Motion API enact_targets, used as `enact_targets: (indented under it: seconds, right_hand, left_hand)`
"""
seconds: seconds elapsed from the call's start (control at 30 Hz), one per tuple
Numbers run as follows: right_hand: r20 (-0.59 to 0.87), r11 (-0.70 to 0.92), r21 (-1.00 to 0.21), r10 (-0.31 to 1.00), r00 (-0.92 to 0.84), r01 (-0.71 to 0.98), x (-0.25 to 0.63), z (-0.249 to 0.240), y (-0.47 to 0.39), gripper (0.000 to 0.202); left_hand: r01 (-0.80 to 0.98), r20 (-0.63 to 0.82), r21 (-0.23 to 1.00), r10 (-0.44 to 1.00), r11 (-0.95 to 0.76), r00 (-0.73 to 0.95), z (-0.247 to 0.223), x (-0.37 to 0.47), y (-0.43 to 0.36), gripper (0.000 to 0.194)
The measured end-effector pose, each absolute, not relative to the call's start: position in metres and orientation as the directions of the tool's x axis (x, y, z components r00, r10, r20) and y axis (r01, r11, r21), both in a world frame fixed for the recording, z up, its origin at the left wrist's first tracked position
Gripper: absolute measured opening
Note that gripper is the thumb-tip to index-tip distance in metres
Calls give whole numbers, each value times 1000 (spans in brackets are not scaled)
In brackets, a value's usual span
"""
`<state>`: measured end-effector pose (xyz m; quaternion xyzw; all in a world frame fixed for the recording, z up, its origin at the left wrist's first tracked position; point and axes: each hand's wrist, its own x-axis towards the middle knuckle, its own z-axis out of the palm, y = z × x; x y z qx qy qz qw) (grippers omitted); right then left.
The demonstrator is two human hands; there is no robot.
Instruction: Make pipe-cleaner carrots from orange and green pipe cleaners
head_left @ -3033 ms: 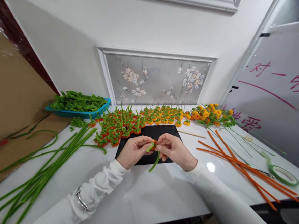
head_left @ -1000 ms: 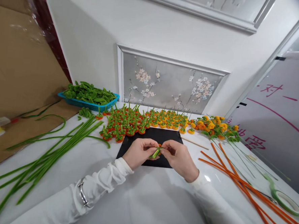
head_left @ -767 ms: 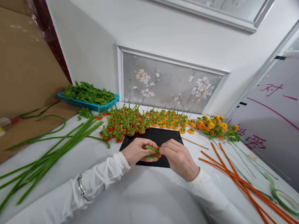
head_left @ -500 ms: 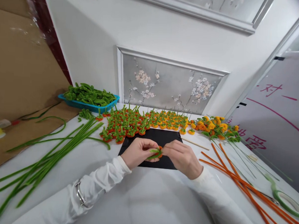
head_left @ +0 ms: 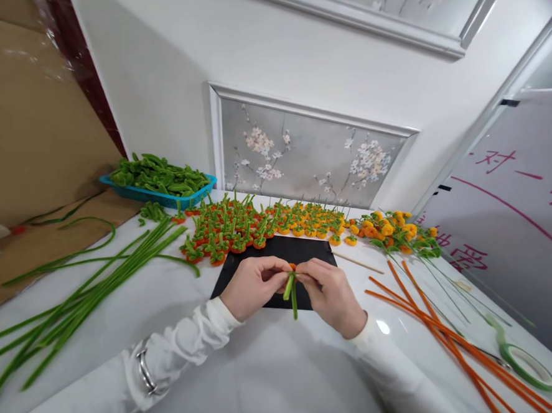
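Note:
Between my hands, above a black mat (head_left: 273,249), is a small orange and green fuzzy piece (head_left: 292,285), its two green ends hanging down toward me. My left hand (head_left: 258,284) pinches it from the left, thumb and fingers pressed together. From the right, my right hand (head_left: 335,293) pinches the same piece near its top. Most of the orange part is hidden by the fingertips. Just behind the mat stand rows of orange pieces with green tops (head_left: 227,231) and yellow ones (head_left: 310,221).
Green stems (head_left: 90,292) lie at the left, below a blue tray (head_left: 164,198) of green pieces. To the right are orange stems (head_left: 459,345), green tape (head_left: 528,366), a thin stick (head_left: 359,263) and a bunch of yellow-orange flowers (head_left: 391,229).
The held piece has been turned, so its green ends now point down toward me instead of sideways. My right hand has tilted and its fingers have shifted. The view has moved slightly.

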<state>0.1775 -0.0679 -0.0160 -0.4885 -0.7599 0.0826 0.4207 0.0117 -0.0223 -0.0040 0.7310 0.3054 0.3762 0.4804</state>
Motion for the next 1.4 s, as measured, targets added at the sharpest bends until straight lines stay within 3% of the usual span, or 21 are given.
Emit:
enact_targets:
  seconds: [0.07, 0.13, 0.2, 0.33, 0.47, 0.67, 0.93, 1.2, 1.4]
  right_hand:
    - [634, 586, -316, 716, -294, 746, 179, -13, -70, 26]
    - [641, 603, -239, 687, -343, 761, 181, -10, -69, 27]
    - [648, 588, -315, 707, -284, 745, 183, -10, -68, 21]
    - [556, 472, -667, 830, -36, 576, 188, -14, -64, 12]
    - [313, 303, -914, 950, -4, 272, 188, -15, -65, 23]
    - [52, 59, -995, 995, -88, 80, 177, -9, -68, 33]
    - [57, 64, -988, 997, -54, 139, 177, -16, -63, 30]
    - [41, 46, -996, 997, -72, 72, 176, -17, -65, 31]
    - [80, 80, -996, 997, -10, 47, 174, -20, -65, 31]
  left_hand:
    - [11, 143, 984, 826, -177, 545, -3, 12, -22, 12]
    - [-31, 51, 999, 836, -40, 547, -1, 12, -22, 17]
    - [-57, -22, 996, 835, 64, 549, 2, 11, -22, 22]
    - [-109, -80, 980, 830, 167, 552, 5, 10, -22, 32]
    - [-110, -47, 987, 858, 120, 511, 3, 11, -21, 36]
    - [-71, 26, 997, 862, 12, 507, 0, 13, -24, 37]
    - [118, 79, 979, 850, -163, 522, -7, 12, -9, 23]
    - [140, 114, 956, 767, -258, 631, -6, 10, -7, 19]
    - [146, 81, 970, 825, -195, 559, -4, 12, -11, 13]
